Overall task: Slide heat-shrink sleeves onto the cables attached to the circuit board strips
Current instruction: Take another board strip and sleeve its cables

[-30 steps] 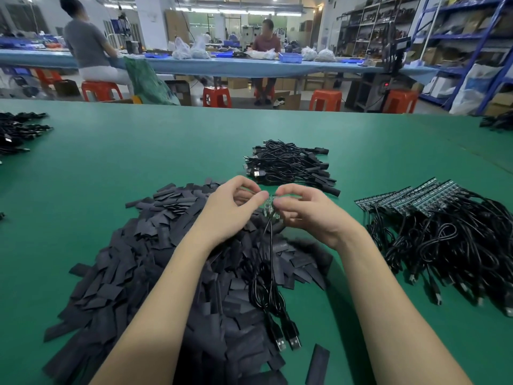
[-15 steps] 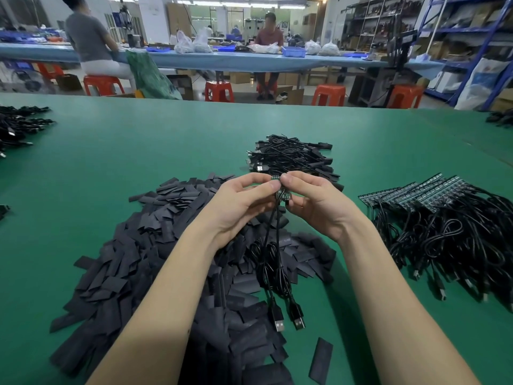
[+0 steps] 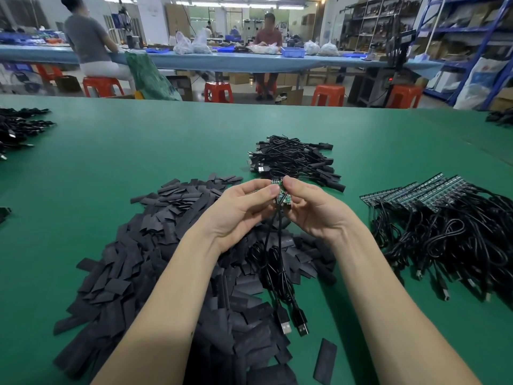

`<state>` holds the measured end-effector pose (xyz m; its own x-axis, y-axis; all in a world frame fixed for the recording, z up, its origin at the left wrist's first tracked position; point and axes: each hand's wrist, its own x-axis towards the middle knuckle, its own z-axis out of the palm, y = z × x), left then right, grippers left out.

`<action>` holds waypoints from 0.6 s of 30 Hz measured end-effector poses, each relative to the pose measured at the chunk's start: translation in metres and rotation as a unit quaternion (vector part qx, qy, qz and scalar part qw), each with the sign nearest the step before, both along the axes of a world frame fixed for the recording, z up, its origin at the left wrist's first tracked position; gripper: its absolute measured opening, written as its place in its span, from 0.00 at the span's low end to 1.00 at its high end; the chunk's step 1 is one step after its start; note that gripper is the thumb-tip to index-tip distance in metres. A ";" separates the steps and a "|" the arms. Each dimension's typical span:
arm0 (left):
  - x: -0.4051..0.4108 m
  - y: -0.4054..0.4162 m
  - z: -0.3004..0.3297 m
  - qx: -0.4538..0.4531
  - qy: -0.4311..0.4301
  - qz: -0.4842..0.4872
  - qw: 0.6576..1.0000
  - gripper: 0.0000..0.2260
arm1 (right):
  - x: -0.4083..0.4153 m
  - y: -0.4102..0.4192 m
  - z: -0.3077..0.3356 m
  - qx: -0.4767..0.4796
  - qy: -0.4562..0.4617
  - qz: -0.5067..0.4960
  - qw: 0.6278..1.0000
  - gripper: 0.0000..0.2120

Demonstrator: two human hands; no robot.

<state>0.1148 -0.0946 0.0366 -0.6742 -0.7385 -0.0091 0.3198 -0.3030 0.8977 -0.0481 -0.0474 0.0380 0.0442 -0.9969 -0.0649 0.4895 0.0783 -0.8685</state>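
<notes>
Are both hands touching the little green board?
Touching. The head view shows the left hand and the right hand pinching the small green circuit board between fingertips from either side, its cables hanging below.

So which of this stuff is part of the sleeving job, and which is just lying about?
Job:
circuit board, pinched by left hand and right hand
its cables
sleeve pile
board strips

Lying about:
cable bundle
far-left cables

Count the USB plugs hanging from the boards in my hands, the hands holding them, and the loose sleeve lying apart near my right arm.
USB plugs: 2
Hands, left hand and right hand: 2
Stray sleeve: 1
Total: 5
</notes>
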 end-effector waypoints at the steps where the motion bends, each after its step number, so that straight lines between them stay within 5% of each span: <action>1: 0.000 0.001 0.000 0.000 0.002 -0.001 1.000 0.03 | 0.000 0.001 0.001 0.007 -0.008 0.006 1.000 0.07; 18: -0.001 0.000 -0.013 0.013 0.016 0.000 1.000 0.09 | 0.003 0.003 -0.005 0.061 -0.080 0.002 0.995 0.07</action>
